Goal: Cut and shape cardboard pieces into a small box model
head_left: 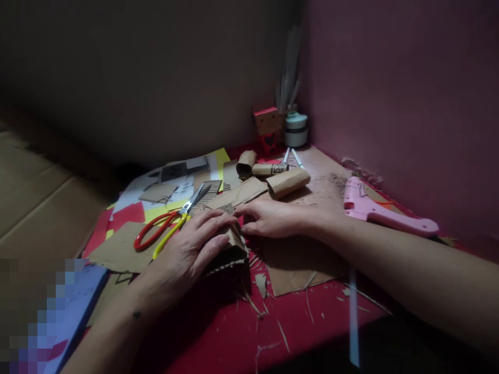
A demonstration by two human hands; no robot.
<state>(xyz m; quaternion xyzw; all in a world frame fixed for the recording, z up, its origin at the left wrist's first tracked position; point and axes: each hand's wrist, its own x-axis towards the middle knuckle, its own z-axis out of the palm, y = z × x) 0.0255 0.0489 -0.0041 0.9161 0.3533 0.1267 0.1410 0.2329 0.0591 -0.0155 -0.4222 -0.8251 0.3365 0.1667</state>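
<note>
A folded piece of cardboard [234, 249] lies on the red table surface in the middle, its corrugated edge facing me. My left hand [200, 241] is wrapped over its top and left side. At its far right end, the bent fingers of my right hand [263, 218] touch the piece, with the fingertips partly hidden. Scissors [161, 231] with red and yellow handles rest open just left of my left hand. Beyond my right hand are a cardboard tube [288, 183], a shorter upright-tilted roll [246, 163] and a thin roll with black markings [268, 169].
A pink glue gun [390, 210] lies at the right, and a clear stick [353, 322] overhangs the front edge. Flat cardboard [117, 249] and coloured paper cover the left. Behind stand a small cardboard figure [268, 127] and a pale jar [296, 130]. Scraps litter the red cloth.
</note>
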